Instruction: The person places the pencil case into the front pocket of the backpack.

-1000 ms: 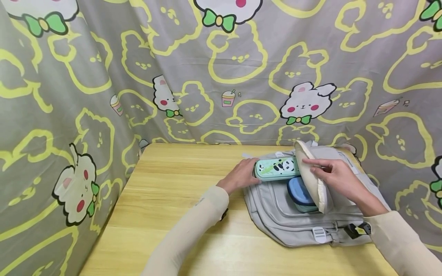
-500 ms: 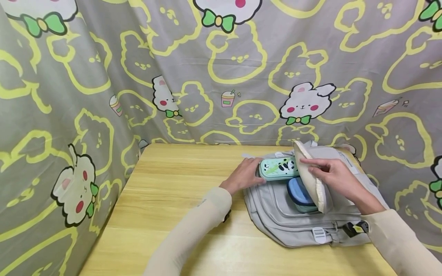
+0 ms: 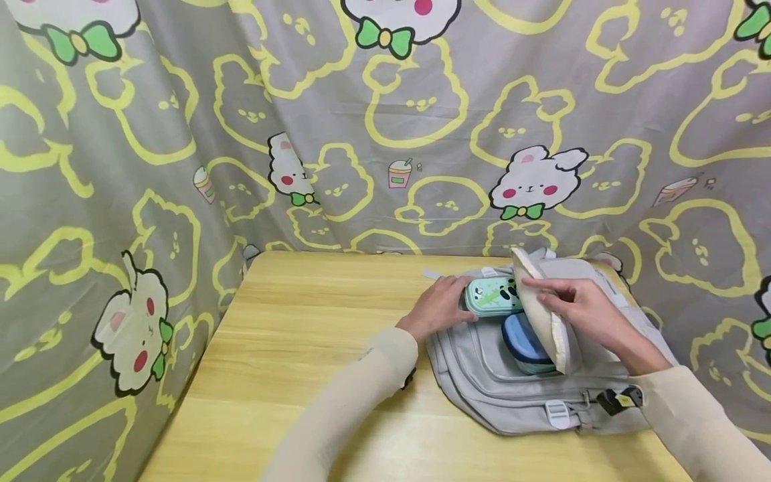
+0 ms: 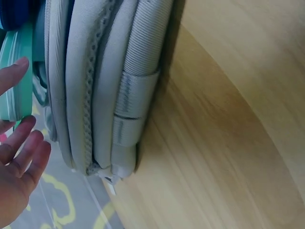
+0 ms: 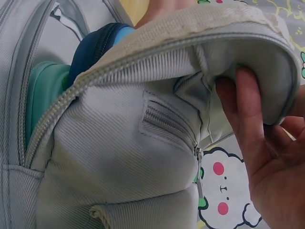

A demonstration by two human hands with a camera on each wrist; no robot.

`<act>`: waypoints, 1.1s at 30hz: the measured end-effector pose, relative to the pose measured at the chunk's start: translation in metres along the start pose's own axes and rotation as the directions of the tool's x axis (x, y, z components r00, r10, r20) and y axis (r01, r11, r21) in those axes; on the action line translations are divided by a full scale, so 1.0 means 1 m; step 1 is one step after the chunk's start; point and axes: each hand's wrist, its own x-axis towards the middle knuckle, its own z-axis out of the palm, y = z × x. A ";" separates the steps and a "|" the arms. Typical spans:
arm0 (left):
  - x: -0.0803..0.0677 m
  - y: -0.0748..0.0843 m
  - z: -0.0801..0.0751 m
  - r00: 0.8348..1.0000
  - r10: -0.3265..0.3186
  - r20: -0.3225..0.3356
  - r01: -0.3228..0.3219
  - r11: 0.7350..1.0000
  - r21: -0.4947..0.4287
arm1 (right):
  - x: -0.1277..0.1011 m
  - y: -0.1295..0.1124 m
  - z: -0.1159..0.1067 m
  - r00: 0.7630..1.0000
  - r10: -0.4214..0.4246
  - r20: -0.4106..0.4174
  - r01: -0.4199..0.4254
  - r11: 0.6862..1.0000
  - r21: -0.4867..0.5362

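Lying flat on the right part of the wooden counter (image 3: 313,348), a grey backpack (image 3: 500,395) had its main compartment open. Nearest the person, its buckle and strap end sat at the front edge. Inside the opening rested a round blue container (image 3: 523,338) with a teal base, half covered by the raised cream-lined flap (image 3: 542,314).

The right hand (image 3: 578,304) held that flap up, fingers curled over its edge with the thumb underneath; the right wrist view confirmed the fingers (image 5: 248,119) hooked around the padded rim, with the blue container (image 5: 95,43) showing beneath it.

Just beyond the blue container, a mint-green panda pencil case (image 3: 490,296) lay partly inside the bag's opening, its right end hidden behind the flap. The left hand (image 3: 442,304) touched its left end with relaxed, nearly straight fingers, not wrapped around it. In the left wrist view the fingers (image 4: 24,152) were spread and loose beside the bag's side panels, the teal edge of the case (image 4: 16,81) just by the fingertips.

Farther back hung the grey curtain (image 3: 385,134) printed with yellow rabbit outlines and white rabbits with green bows, enclosing the counter on three sides.

Against the frame one second earlier: the pencil case had slid rightward, deeper under the flap, with less of its length exposed. The left hand had followed it to the right. The right hand, flap and blue container kept roughly the same positions.
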 end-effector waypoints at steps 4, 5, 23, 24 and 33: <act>0.001 0.005 0.002 1.000 0.005 -0.014 -0.005 1.000 0.023 | 0.001 0.002 0.000 1.000 0.006 0.010 -0.006 1.000 -0.010; 0.002 0.005 0.002 1.000 0.007 -0.017 -0.006 0.999 0.032 | 0.002 0.002 -0.001 1.000 0.005 0.010 -0.005 1.000 -0.012; 0.013 0.015 0.013 0.997 0.051 -0.053 -0.048 0.997 0.054 | 0.009 -0.002 0.002 0.998 -0.001 0.070 -0.004 0.997 0.072; 0.013 0.015 0.014 0.997 0.055 -0.056 -0.052 0.997 0.051 | 0.009 -0.003 0.003 0.997 0.000 0.075 -0.006 0.997 0.078; 0.023 0.024 0.019 0.992 0.105 -0.076 -0.103 0.994 0.028 | 0.009 -0.001 0.003 0.998 -0.026 0.055 0.022 0.996 0.086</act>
